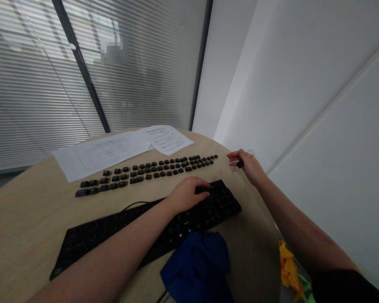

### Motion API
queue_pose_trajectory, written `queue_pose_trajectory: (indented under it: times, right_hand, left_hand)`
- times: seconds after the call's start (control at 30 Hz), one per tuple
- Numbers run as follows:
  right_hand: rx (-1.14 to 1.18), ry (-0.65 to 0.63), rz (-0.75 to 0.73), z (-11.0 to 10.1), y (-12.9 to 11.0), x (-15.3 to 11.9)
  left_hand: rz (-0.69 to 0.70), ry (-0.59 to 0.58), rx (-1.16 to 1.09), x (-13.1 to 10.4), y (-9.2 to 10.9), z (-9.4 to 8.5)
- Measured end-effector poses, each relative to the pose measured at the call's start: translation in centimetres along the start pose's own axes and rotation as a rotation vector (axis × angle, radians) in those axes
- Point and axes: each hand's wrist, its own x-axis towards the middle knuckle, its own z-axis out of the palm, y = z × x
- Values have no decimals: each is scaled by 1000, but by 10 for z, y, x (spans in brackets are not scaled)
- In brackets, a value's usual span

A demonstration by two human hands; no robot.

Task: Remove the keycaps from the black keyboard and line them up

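Observation:
A black keyboard (189,221) lies at a slant on the table, partly hidden under my left forearm. My left hand (186,194) is at its back edge near the right end, fingers curled there and thumb over the keys. Off the keyboard's far right corner, above the table's edge, my right hand (249,166) grips a small tool with a black handle and thin metal shaft, seemingly a screwdriver (240,163), pointing down and left. Behind the keyboard, black keycaps (148,170) are laid out in three rows.
Printed papers (107,150) lie at the back of the round wooden table (25,214). A dark blue cloth (197,267) overlaps the keyboard's front edge. Yellow cloth (289,267) shows below the table's right edge. A white wall (318,63) stands right; blinds (151,75) hang behind.

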Motion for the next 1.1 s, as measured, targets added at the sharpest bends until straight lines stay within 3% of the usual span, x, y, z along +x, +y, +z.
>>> queue_pose_trajectory:
  times: [0.13, 0.27, 0.4, 0.63, 1.1]
  right_hand:
    - [169, -175, 185, -16, -23, -46]
    - [300, -311, 303, -13, -29, -66]
    - [267, -379, 271, -4, -24, -63]
    - [163, -332, 258, 12, -21, -53]
    - [-67, -407, 244, 24, -31, -45]
  left_hand:
    - [117, -23, 109, -3, 3, 2]
    - [135, -51, 174, -5, 4, 5]
    - [125, -65, 200, -4, 4, 6]
    - [122, -76, 207, -3, 5, 4]
    - [123, -99, 268, -2, 9, 3]
